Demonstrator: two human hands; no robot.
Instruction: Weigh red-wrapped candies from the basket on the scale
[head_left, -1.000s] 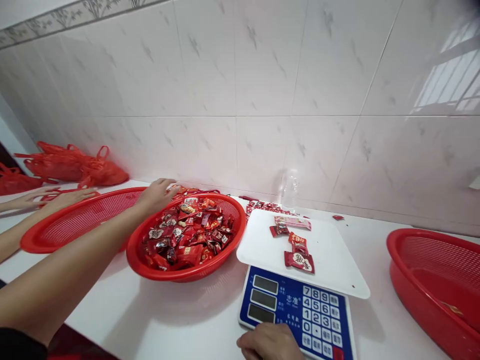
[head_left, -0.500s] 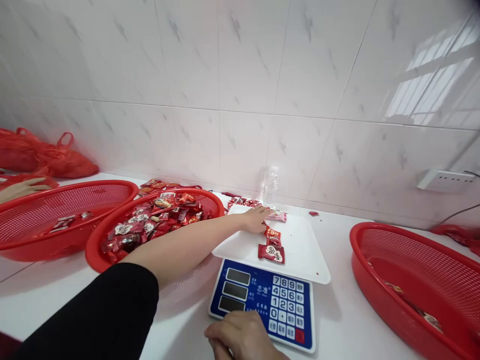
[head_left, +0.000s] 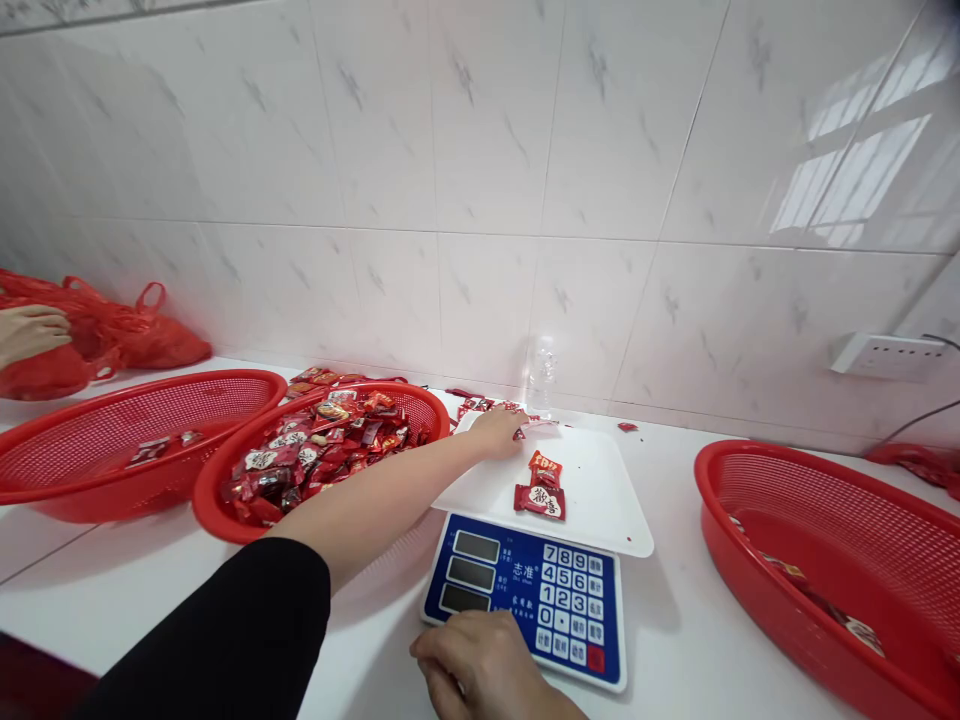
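Note:
My left hand [head_left: 496,432] reaches across to the back left corner of the white scale tray [head_left: 600,495], fingers curled over small candy packets [head_left: 534,425] there. Two red wrapped candies [head_left: 541,488] lie in the middle of the tray. My right hand [head_left: 487,668] rests closed in a loose fist at the front edge of the blue electronic scale [head_left: 529,592], just below its keypad. A red basket [head_left: 225,510] full of red wrapped candies [head_left: 315,440] stands left of the scale, under my left forearm.
A second red basket [head_left: 67,480] with a few candies sits further left. Another person's hand [head_left: 30,330] touches red plastic bags [head_left: 112,335] at far left. A large red basket [head_left: 757,580] stands right. A white socket [head_left: 889,355] is on the tiled wall.
My left hand left the candy basket and moved right onto the scale tray's back corner. The view shifted right. The other person's hands withdrew from the left basket to the red bags.

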